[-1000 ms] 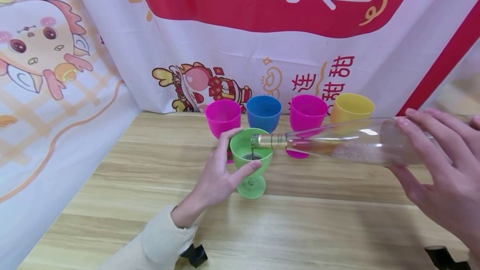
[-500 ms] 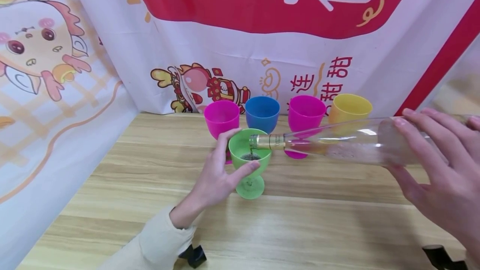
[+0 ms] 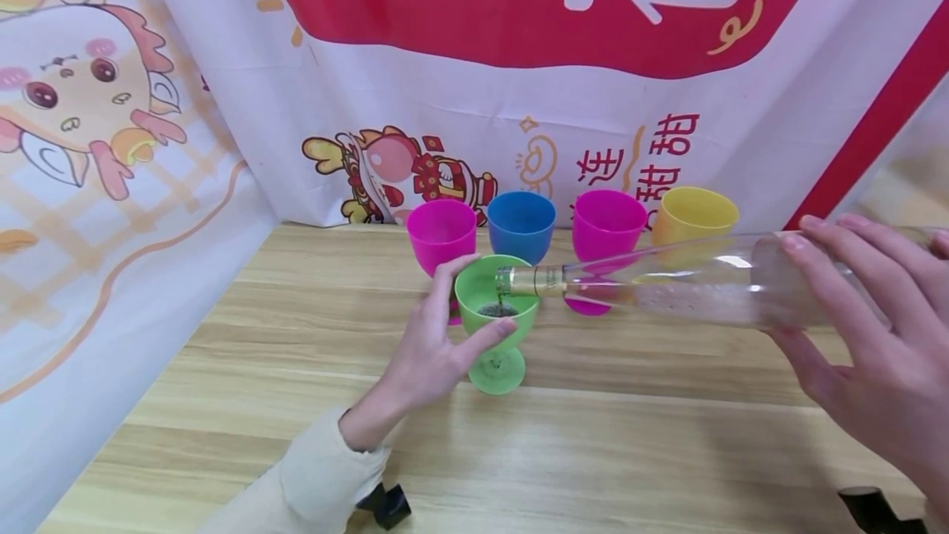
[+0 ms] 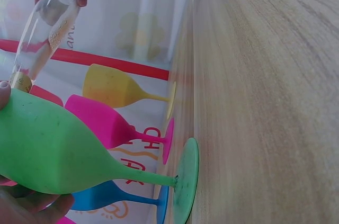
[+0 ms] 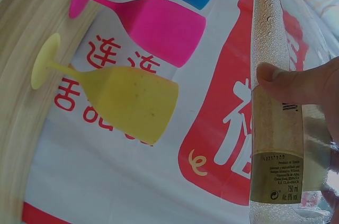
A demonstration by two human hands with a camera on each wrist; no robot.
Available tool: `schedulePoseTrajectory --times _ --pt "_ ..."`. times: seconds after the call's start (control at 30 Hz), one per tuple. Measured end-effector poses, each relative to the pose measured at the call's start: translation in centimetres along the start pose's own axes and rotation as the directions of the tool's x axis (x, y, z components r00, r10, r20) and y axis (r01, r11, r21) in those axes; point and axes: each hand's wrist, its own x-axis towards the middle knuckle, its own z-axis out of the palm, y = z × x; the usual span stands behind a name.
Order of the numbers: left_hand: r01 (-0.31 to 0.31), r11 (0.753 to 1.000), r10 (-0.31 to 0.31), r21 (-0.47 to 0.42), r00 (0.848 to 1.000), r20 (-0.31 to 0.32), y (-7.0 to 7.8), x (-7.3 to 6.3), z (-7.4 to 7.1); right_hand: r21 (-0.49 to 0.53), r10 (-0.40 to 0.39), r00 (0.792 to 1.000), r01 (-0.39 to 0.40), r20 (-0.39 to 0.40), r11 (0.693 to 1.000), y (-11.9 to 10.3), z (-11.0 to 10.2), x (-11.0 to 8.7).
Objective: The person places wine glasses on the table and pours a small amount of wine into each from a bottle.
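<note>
My left hand (image 3: 437, 344) grips the bowl of a green plastic goblet (image 3: 498, 369), thumb in front and fingers behind. The goblet stands upright, its foot on the wooden table. In the right hand (image 3: 882, 344) lies a clear glass bottle (image 3: 689, 283), tilted nearly flat, its gold-collared neck over the goblet's rim. A thin stream runs from its mouth into dark, bubbly liquid inside the goblet. The right wrist view shows the thumb across the bottle (image 5: 278, 128) above its label. Only some left fingertips (image 4: 55, 208) show under the green bowl (image 4: 47, 144) in the left wrist view.
Behind the green goblet stands a row of goblets: a magenta one (image 3: 441, 229), a blue one (image 3: 521, 225), another magenta one (image 3: 610, 221) and a yellow one (image 3: 693, 217). A printed cloth (image 3: 445, 89) hangs along the back of the wooden table (image 3: 296, 303).
Liquid keeps running from the bottle into the green goblet. Both hands hold nearly the same place; the whole view shifts only slightly.
</note>
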Motion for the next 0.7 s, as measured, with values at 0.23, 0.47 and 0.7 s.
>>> schedulePoseTrajectory --times 0.23,0.47,0.7 --pt "0.007 1.000 -0.007 0.005 1.000 -0.003 -0.01 0.01 0.01 -0.007 -0.009 1.000 0.009 -0.005 1.000 -0.16 -0.06 0.10" --pt "0.000 1.000 0.000 0.003 1.000 -0.001 -0.07 -0.02 -0.03 -0.013 -0.021 1.000 0.021 0.018 1.000 -0.03 -0.32 0.11" --pt "-0.002 1.000 0.002 0.002 1.000 0.000 -0.10 0.02 -0.04 -0.022 -0.028 0.999 0.028 0.037 0.999 0.15 -0.60 0.16"
